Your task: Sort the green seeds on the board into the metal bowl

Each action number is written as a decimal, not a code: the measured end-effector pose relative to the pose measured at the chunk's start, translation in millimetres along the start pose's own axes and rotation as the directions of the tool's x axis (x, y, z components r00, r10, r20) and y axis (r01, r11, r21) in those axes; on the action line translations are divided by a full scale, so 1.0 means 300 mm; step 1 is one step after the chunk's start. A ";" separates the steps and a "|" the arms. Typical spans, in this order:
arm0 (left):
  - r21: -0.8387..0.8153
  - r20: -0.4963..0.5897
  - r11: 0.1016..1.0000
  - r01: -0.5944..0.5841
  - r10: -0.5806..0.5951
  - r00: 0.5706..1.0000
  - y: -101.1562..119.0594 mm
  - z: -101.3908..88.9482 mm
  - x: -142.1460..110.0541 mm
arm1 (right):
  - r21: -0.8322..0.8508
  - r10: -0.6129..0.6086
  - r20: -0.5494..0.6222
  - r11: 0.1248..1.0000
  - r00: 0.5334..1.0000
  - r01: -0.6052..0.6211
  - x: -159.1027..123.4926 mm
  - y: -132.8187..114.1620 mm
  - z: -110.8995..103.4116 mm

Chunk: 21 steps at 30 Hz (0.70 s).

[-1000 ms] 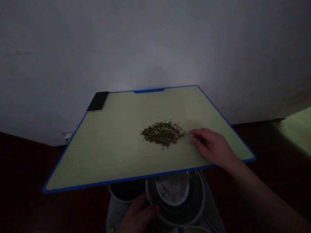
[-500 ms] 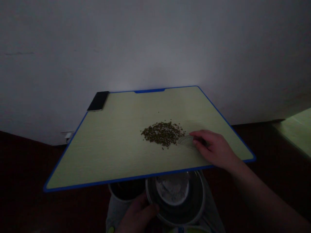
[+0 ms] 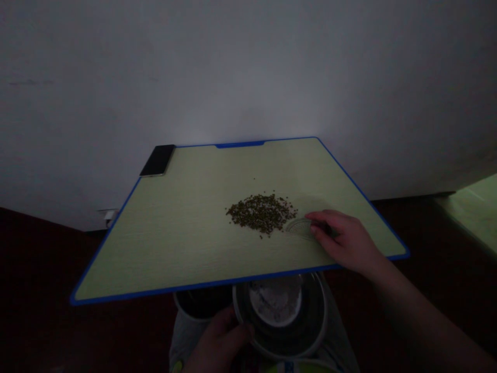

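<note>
A heap of small greenish-brown beans or seeds (image 3: 261,212) lies spread on the pale tabletop with a blue edge (image 3: 166,259). Just right of the heap, my right hand (image 3: 344,238) pinches a clear protractor (image 3: 298,227), its curved edge close to the nearest grains. Below the table's front edge, my left hand (image 3: 223,336) grips the rim of a round metal bowl (image 3: 287,331), which rests over the lap. A second, darker bowl (image 3: 204,303) sits to its left, partly under the table. The left fingers are dim and partly hidden behind the rim.
A dark phone (image 3: 158,160) lies at the table's back left corner. The back edge stands near a pale wall (image 3: 248,72). A single grain (image 3: 254,178) lies behind the heap. A white plug (image 3: 110,215) is on the wall at left.
Almost nothing has changed. The view has shifted very slightly, while the protractor stays beside the heap and my left hand stays on the bowl.
</note>
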<state>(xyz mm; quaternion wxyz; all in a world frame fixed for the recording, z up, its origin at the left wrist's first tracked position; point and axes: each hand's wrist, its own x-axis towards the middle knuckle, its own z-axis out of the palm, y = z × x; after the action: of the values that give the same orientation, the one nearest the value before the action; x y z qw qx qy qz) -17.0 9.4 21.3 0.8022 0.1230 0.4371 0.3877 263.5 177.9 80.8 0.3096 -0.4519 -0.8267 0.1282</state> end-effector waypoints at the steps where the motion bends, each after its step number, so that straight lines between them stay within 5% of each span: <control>1: 0.002 0.004 1.000 0.005 -0.005 1.000 0.000 -0.003 -0.001 | 0.005 0.004 0.007 1.000 1.000 -0.004 0.002 -0.004 0.002; 21: 0.029 -0.016 1.000 -0.008 0.009 1.000 0.008 -0.014 -0.006 | -0.054 0.094 -0.119 0.993 0.988 -0.101 -0.014 -0.004 0.018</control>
<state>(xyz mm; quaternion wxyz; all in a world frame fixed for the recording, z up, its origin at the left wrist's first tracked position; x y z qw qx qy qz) -22.1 9.3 21.3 0.7952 0.1331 0.4484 0.3858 261.1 174.0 75.5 0.3370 -0.5078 -0.7875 0.0916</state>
